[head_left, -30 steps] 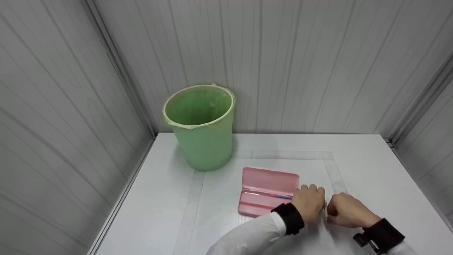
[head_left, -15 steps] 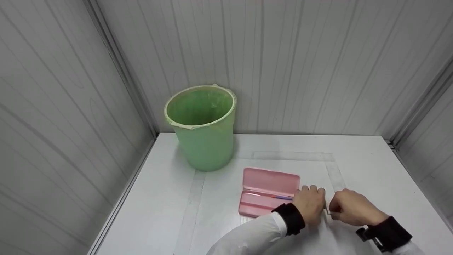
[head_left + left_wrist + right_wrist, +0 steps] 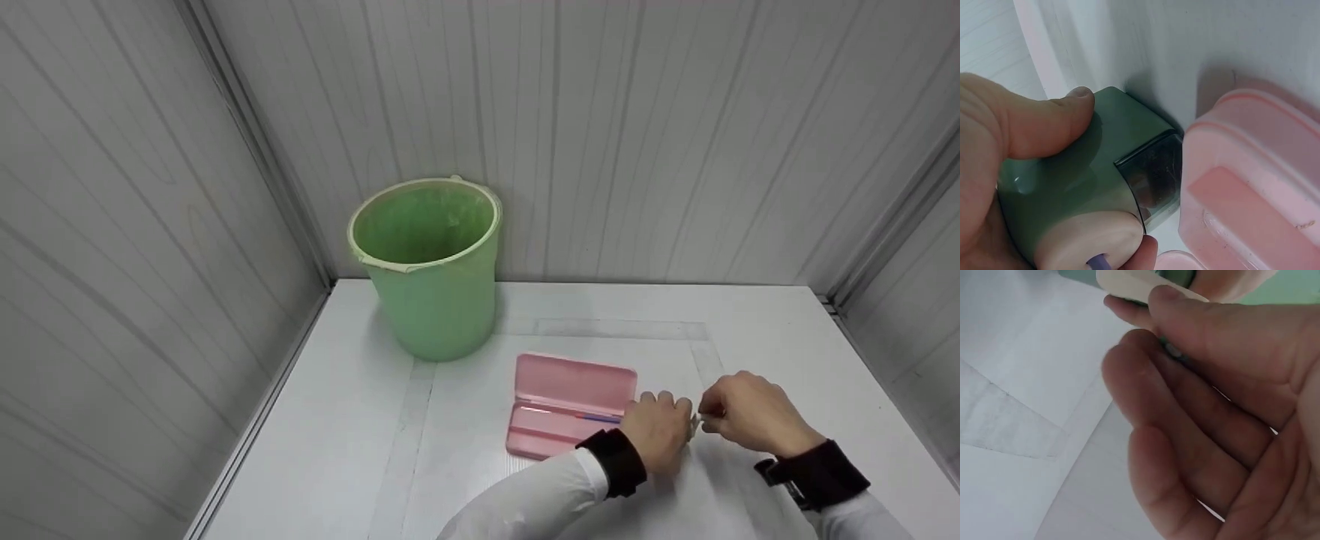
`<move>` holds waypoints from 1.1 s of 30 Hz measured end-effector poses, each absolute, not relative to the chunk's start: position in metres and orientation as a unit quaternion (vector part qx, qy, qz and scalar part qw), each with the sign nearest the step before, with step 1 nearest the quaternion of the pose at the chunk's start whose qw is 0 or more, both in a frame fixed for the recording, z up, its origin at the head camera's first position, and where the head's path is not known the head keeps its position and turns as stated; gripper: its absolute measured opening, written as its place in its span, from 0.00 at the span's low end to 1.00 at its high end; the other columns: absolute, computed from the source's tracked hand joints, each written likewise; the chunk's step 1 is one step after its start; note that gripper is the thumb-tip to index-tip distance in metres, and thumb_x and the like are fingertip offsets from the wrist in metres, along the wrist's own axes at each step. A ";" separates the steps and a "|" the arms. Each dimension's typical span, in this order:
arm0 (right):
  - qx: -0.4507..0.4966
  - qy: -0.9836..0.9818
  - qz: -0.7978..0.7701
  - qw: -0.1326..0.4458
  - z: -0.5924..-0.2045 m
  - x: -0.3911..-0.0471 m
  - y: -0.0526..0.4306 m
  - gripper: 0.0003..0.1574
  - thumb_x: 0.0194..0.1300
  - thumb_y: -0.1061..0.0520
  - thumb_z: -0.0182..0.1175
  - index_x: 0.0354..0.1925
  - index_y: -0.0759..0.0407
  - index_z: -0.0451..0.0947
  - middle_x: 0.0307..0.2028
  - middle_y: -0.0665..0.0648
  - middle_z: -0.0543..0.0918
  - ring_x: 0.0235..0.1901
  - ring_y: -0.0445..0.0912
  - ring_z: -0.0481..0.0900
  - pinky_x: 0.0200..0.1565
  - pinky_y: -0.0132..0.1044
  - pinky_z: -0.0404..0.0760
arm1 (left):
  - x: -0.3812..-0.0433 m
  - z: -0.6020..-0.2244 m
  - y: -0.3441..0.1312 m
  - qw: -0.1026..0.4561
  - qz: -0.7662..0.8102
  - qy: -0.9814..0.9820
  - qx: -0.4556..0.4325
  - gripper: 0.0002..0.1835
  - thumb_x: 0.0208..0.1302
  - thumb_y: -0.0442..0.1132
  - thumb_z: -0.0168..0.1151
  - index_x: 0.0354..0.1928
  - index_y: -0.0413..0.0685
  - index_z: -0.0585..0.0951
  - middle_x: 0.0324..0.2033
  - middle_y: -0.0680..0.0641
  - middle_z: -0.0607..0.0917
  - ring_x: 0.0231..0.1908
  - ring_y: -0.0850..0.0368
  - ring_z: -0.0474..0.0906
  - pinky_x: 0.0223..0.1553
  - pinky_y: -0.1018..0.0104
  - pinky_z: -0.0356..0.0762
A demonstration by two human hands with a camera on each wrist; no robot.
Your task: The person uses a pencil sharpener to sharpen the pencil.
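Note:
My left hand [image 3: 656, 431] grips a green pencil sharpener [image 3: 1100, 146], its thumb lying along the body in the left wrist view. A purple pencil [image 3: 1098, 262] sticks into the sharpener's cream round face. On one side is a dark see-through shavings drawer [image 3: 1157, 180]. My right hand [image 3: 754, 412] pinches the small knob [image 3: 1174, 350] of the cream crank arm [image 3: 1129, 284] between thumb and fingers. From the head view, my left hand hides most of the sharpener. Just left of it lies an open pink pencil case [image 3: 574, 381].
Inside the case is a blue pencil [image 3: 600, 418] with an orange end. A green bucket [image 3: 442, 315] stands at the back left of the white table [image 3: 465, 420]. Clear tape strips [image 3: 622, 328] run across the tabletop. Grey panel walls enclose the back and sides.
My right hand has moved round with the crank, first slightly to the right, then away from me toward the back of the table. My left hand holds the sharpener in the same place.

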State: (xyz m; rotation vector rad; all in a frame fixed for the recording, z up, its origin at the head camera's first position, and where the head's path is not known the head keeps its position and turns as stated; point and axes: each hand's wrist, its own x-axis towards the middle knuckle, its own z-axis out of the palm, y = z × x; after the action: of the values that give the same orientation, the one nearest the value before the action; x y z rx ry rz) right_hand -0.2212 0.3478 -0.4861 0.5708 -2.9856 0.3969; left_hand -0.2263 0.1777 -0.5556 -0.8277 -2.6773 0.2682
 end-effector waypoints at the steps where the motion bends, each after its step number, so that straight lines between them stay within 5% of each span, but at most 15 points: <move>1: 0.181 -0.974 0.134 0.035 -0.486 -0.223 0.349 0.14 0.51 0.60 0.84 0.23 0.43 0.90 0.20 0.38 0.84 0.23 0.34 0.73 0.25 0.38 0.71 | -0.225 -0.556 0.178 0.160 0.094 -0.938 -0.292 0.11 0.85 0.62 0.54 0.48 0.69 0.78 0.36 0.62 0.84 0.33 0.65 0.81 0.28 0.69 0.79; 22: 0.146 -0.975 0.166 0.012 -0.524 -0.251 0.358 0.10 0.53 0.61 0.84 0.23 0.48 0.93 0.21 0.45 0.90 0.23 0.41 0.75 0.26 0.39 0.73 | -0.223 -0.556 0.183 0.134 0.090 -0.939 -0.304 0.19 0.69 0.65 0.70 0.51 0.67 0.77 0.39 0.62 0.84 0.35 0.64 0.79 0.28 0.69 0.77; 33: 0.138 -0.972 0.184 -0.046 -0.549 -0.251 0.353 0.17 0.40 0.61 0.87 0.16 0.49 0.86 0.17 0.45 0.81 0.22 0.43 0.73 0.25 0.39 0.72 | -0.225 -0.555 0.179 0.146 0.079 -0.941 -0.296 0.16 0.78 0.65 0.61 0.50 0.65 0.78 0.38 0.61 0.84 0.35 0.64 0.80 0.28 0.68 0.77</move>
State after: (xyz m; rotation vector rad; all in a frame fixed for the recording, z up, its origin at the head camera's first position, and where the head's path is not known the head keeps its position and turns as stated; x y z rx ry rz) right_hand -0.2512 0.3528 -0.5493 0.4479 -3.1470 0.5946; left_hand -0.2250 0.1787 -0.5550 -0.8529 -2.7077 0.2273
